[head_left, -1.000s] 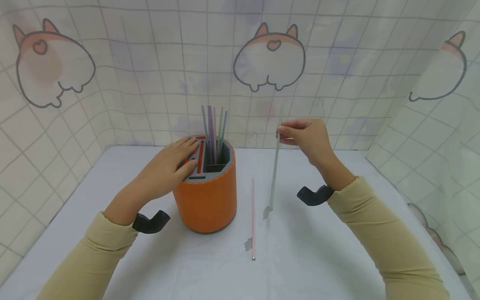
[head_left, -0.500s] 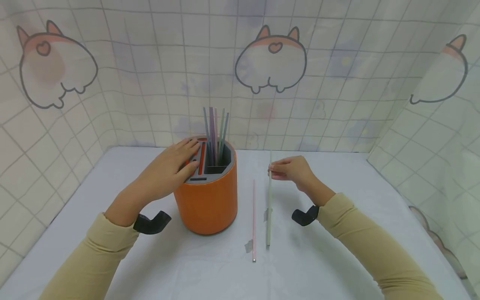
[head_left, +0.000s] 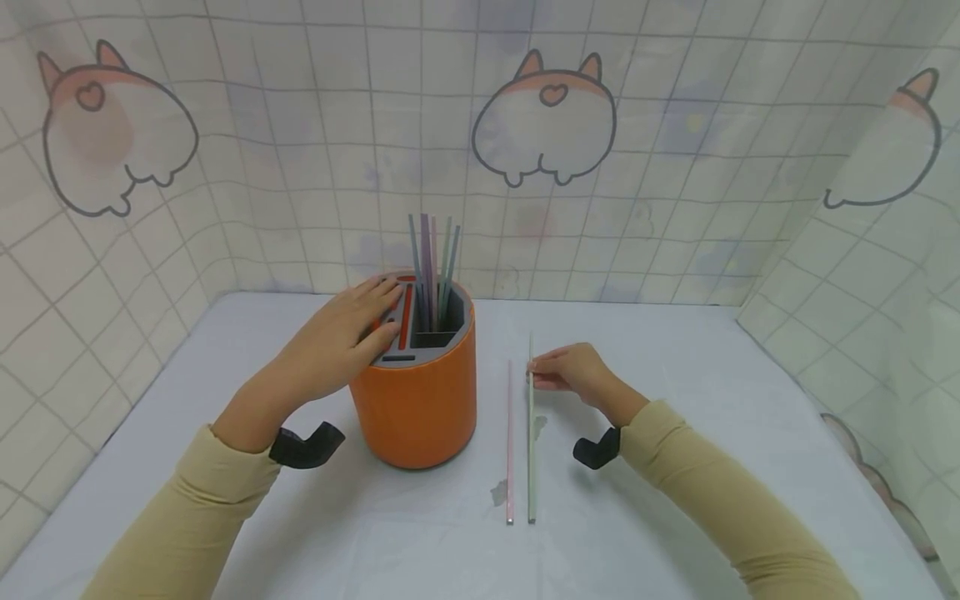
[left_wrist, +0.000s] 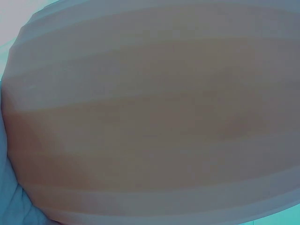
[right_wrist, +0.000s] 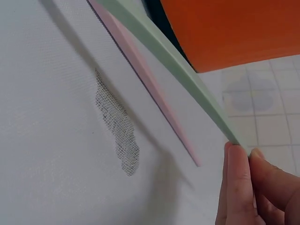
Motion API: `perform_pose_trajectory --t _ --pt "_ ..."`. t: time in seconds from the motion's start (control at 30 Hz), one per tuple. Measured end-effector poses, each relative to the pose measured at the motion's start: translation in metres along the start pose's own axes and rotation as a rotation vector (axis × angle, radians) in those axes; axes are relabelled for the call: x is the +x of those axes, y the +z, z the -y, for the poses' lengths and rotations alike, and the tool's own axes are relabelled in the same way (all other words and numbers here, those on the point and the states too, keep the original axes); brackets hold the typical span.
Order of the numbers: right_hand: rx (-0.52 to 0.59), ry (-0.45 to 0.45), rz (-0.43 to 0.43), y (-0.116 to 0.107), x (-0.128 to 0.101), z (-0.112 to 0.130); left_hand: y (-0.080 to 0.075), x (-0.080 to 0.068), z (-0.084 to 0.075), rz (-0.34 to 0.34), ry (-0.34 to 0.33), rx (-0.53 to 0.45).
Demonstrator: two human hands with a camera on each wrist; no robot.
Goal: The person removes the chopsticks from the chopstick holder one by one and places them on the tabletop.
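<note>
My left hand [head_left: 333, 337] rests on the grey top of an orange pen holder [head_left: 416, 417], fingers laid over its slotted side. Several thin pastel sticks [head_left: 425, 267] stand upright in the holder's open compartment. Between thumb and fingers, my right hand [head_left: 577, 372] pinches a pale green stick [head_left: 532, 450] near its far end. That stick lies almost parallel to a pink stick [head_left: 510, 450] on the white table, a small gap to its right. In the right wrist view the green stick [right_wrist: 187, 77] appears raised above the table, where its shadow falls.
Two grey patches mark the white table [head_left: 420, 542], one beside the pink stick [head_left: 498, 492] and one right of the green stick. A cloth wall [head_left: 540, 233] printed with grid lines and animal drawings encloses the back and sides. A blurred surface fills the left wrist view.
My right hand has lowered the green stick toward the table and moved it left and nearer, beside the pink stick. The left hand stays on the pen holder.
</note>
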State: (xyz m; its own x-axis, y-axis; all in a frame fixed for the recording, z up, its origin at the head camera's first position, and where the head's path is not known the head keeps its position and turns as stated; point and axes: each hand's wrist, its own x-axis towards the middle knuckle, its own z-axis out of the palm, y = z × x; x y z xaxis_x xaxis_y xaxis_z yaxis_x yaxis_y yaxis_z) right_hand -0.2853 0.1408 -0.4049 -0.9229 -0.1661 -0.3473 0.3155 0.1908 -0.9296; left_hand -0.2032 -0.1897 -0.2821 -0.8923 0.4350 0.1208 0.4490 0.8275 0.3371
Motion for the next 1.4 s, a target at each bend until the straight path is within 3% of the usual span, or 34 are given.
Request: perform_pose_trajectory --t 0.43,0.6,0.73,0.83,0.93,1.2,1.4 --pt "-0.136 0.093 -0.045 0.002 0.012 -0.018 -0.001 -0.002 -0.004 -0.008 0.013 -0.011" --pt "-0.262 0.091 -0.093 -0.003 0.015 -0.011 0.000 0.000 -0.003 -0.010 0.009 -0.001" --pt "-0.220 0.022 -0.104 -0.005 0.013 0.006 0.001 0.000 -0.003 -0.007 0.007 0.000" --pt "-0.146 -0.071 -0.098 -0.004 0.007 0.023 0.001 0.000 -0.002 -0.004 0.007 0.005" --pt "-0.146 -0.178 -0.100 0.001 -0.003 0.043 0.001 0.001 -0.002 -0.001 0.005 0.003" --pt "-0.082 -0.428 -0.072 0.030 -0.028 0.094 -0.001 0.001 -0.002 -0.011 0.014 0.010" --pt "0.016 -0.520 -0.058 0.053 -0.037 0.115 -0.002 -0.002 -0.004 -0.015 0.020 0.005"
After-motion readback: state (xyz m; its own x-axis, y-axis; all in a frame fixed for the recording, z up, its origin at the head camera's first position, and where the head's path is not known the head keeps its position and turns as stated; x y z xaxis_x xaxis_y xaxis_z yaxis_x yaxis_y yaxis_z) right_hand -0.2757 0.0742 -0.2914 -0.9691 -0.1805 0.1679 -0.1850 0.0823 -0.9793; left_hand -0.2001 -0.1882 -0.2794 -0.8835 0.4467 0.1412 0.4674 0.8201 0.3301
